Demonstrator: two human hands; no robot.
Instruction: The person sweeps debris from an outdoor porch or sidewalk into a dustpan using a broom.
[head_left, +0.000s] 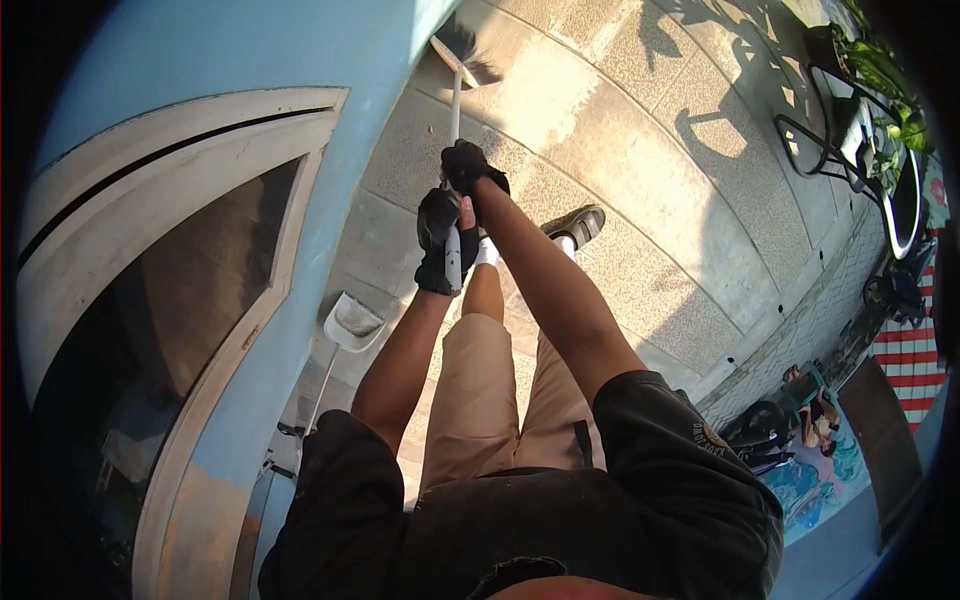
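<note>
A broom with a pale handle [455, 262] and dark bristles [476, 55] reaches away from me, its head on the tiled floor beside the blue wall. Both hands wear black gloves that leave fingertips bare. My right hand [465, 168] is closed round the handle, farther toward the broom head. Just below it, my left hand [441, 235] wraps the handle near its end, thumb lying along it. A white long-handled dustpan [354, 322] stands on the floor at the left, close to the wall, touched by neither hand.
The blue wall [230, 50] with a white-framed window [315, 130] runs along the left. My sandalled foot [580, 228] is on the tiles. A black metal-framed chair [815, 140] and plants [885, 75] stand upper right. People [822, 425] and motorbikes are at the far right.
</note>
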